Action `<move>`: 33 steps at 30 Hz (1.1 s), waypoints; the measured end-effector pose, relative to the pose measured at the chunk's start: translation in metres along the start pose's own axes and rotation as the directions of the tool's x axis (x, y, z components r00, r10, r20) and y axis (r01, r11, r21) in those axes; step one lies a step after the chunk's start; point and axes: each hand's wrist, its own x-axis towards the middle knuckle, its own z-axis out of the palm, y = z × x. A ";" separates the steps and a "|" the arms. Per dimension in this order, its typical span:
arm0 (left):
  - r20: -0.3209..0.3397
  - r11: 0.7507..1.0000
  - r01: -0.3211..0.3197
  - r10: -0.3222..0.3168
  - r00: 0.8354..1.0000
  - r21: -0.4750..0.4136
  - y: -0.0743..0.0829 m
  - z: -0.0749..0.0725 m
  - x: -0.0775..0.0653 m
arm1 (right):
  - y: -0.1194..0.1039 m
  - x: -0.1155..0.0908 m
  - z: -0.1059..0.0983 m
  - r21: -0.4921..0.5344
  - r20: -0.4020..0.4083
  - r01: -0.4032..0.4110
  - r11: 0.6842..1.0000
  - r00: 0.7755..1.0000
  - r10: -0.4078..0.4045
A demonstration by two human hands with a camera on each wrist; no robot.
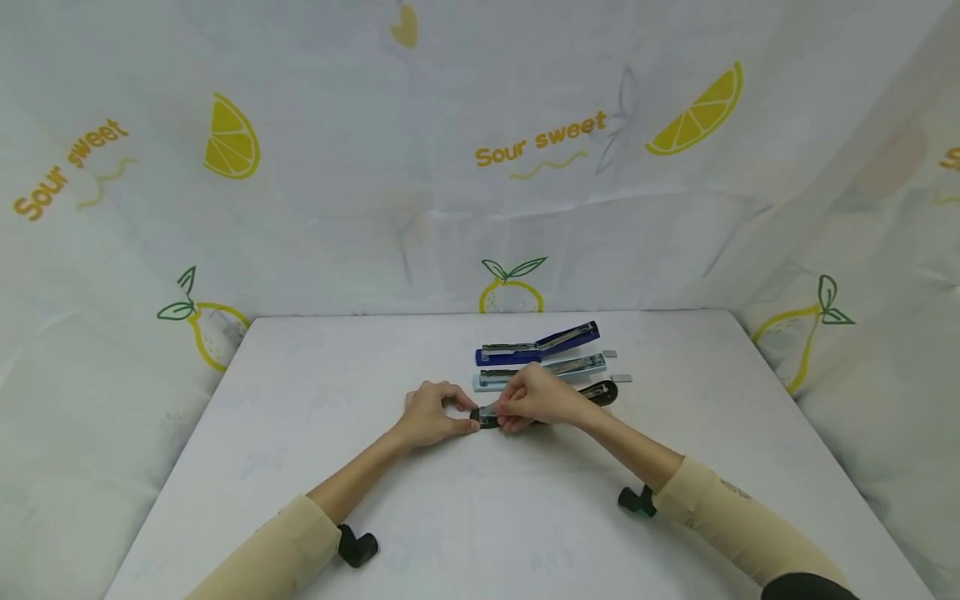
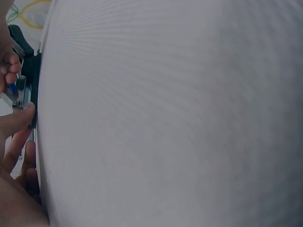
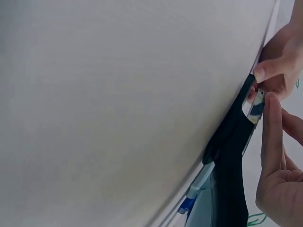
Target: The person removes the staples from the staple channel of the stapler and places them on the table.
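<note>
A black stapler [image 1: 600, 393] lies opened out flat, its middle hidden behind my right hand [image 1: 542, 395]. At its near-left end my left hand [image 1: 435, 414] pinches the tip between thumb and index finger. My right fingertips hold a small silvery-grey piece [image 1: 487, 411] over the stapler's staple channel; it looks like a staple strip, though the fingers mostly cover it. In the right wrist view, the black stapler [image 3: 229, 142] has its upper part swung back, with my index finger [image 3: 272, 127] beside the metal channel. The left wrist view catches the stapler [image 2: 32, 71] at its edge.
Behind the hands lie a light blue stapler [image 1: 585, 365] and a dark blue stapler [image 1: 510, 357], both opened out. Two small grey staple strips [image 1: 621, 378] lie to their right. A white table [image 1: 337, 358] backs onto a lemon-printed cloth [image 1: 360, 208].
</note>
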 end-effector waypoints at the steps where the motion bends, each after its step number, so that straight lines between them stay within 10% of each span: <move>1: 0.003 1.000 0.002 -0.002 1.000 -0.002 0.000 0.000 0.000 | 0.000 -0.001 -0.002 0.009 -0.002 0.001 1.000 1.000 -0.001; 33: -0.002 1.000 -0.011 0.011 1.000 -0.001 -0.003 0.003 0.001 | 0.033 -0.114 -0.112 0.141 -0.357 -0.022 0.990 0.931 0.072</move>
